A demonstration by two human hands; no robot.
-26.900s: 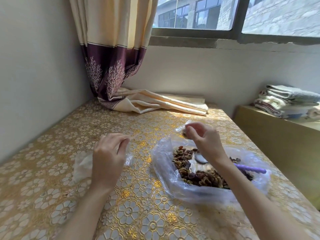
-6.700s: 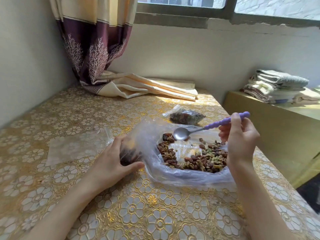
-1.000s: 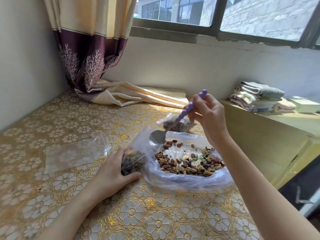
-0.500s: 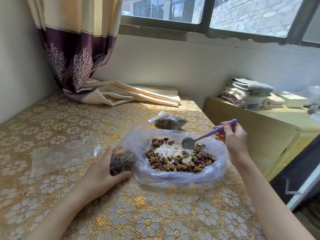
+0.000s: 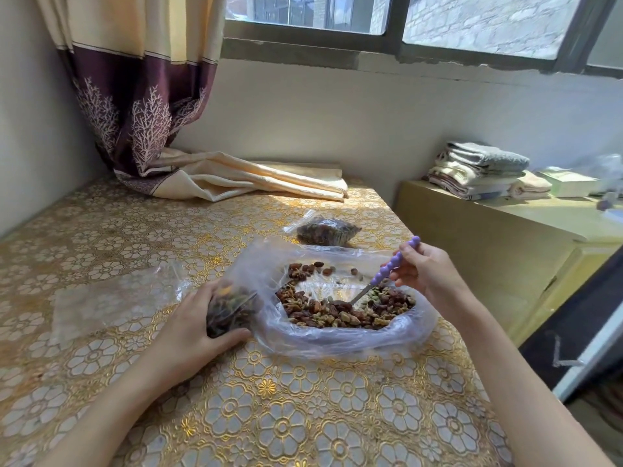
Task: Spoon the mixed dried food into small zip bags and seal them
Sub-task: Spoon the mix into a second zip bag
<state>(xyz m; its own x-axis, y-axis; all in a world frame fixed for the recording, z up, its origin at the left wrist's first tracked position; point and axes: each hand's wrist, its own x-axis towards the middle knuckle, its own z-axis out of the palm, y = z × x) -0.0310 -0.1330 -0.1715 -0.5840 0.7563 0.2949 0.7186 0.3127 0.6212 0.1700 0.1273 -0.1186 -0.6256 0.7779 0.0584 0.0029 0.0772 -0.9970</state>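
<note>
Right hand (image 5: 426, 276) is pinching the purple spoon (image 5: 391, 269) by the handle, bowl end dug into the mix (image 5: 344, 310) in the big bag (image 5: 337, 338) at centre frame. Left hand (image 5: 194, 328) is wrapped around a small zip bag (image 5: 229, 306) that's already partly full, held tight against the big bag's left edge. One filled bag (image 5: 325, 230) sits just past the big one toward the window, and flat empty bags (image 5: 111, 298) lie at the left on the surface (image 5: 269, 416).

Stuff I'd worry about from here:

- The small bag's mouth looks floppy and I can't really tell how wide it's open. If it sags shut as the spoon comes over, the load tips onto the surface.
- A heaped spoon has to clear the big bag's crinkly rim. Clip that and bits roll off.
- The big bag is just loose film, so a hard scoop could drag it sideways or fold the rim in.
- Overfill the small one and crumbs end up in the zip track, so it probably won't seal properly.
</note>
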